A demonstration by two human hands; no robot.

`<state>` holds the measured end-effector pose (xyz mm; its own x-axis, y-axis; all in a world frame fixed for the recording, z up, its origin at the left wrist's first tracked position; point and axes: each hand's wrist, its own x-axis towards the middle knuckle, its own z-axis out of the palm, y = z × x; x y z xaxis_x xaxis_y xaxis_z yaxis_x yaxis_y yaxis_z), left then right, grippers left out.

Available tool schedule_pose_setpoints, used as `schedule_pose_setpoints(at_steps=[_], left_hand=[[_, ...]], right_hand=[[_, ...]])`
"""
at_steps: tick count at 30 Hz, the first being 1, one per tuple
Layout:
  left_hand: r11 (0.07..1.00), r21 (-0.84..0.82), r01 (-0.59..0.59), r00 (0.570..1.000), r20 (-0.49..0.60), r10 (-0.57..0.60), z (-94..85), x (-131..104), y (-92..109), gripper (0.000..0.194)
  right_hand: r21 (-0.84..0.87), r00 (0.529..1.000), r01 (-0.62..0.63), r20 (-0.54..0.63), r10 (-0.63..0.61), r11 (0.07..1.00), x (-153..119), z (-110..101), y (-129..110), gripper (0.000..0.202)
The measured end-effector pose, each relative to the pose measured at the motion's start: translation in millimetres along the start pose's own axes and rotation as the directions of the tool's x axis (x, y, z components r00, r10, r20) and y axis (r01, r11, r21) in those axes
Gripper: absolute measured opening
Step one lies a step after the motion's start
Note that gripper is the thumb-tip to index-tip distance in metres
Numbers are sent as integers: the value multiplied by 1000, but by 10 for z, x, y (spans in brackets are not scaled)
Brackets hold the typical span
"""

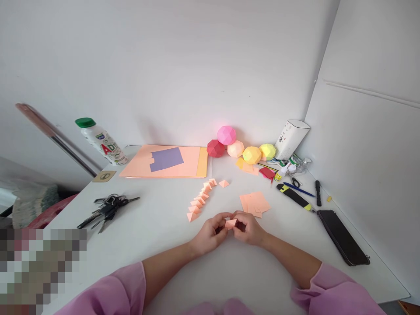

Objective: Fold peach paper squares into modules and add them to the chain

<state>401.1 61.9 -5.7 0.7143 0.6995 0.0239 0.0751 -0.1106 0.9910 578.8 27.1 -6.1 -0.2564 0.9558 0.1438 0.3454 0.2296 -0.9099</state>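
Note:
Between my two hands is a small folded peach paper piece [231, 224]. My left hand [210, 234] pinches its left side, and my right hand [251, 228] grips its right side with closed fingers. Beyond my left hand, a slanting row of several folded peach pieces [199, 202] lies on the white table [157, 227]. One more folded piece [223, 183] sits apart, right of the row's far end. Flat peach paper squares [254, 202] overlap one another just beyond my right hand.
Peach sheets [138, 164] bear a purple paper [167, 159]. Several faceted paper balls [226, 135] stand by the wall. Keys [106, 212] and a white bottle [105, 144] are left; a yellow-black cutter [295, 197], scissors [295, 182] and a black case [343, 236] are right.

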Motion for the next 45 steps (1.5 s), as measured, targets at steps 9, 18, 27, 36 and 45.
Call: schedule_pose_setpoints(at_steps=[9,18,27,36,45], left_hand=[[995,12,101,995,-27,-101,17,17,18,22],[989,65,133,989,-67,-128,20,20,48,27],[993,28,116,990,-83,-114,8,11,12,21],[993,13,116,989,-90,-114,8,15,28,19],[995,-1,105,993,-56,-105,-3,8,-31,18]], right_hand=[[75,1000,-17,-14,18,997,1,-14,51,6],[129,999,-46,-6,48,991,1,-23,5,6],[176,997,-77,17,75,981,-10,-30,16,5],[165,996,-87,28,84,982,-1,-43,1,5],[161,997,-75,32,71,984,2,-47,15,4]])
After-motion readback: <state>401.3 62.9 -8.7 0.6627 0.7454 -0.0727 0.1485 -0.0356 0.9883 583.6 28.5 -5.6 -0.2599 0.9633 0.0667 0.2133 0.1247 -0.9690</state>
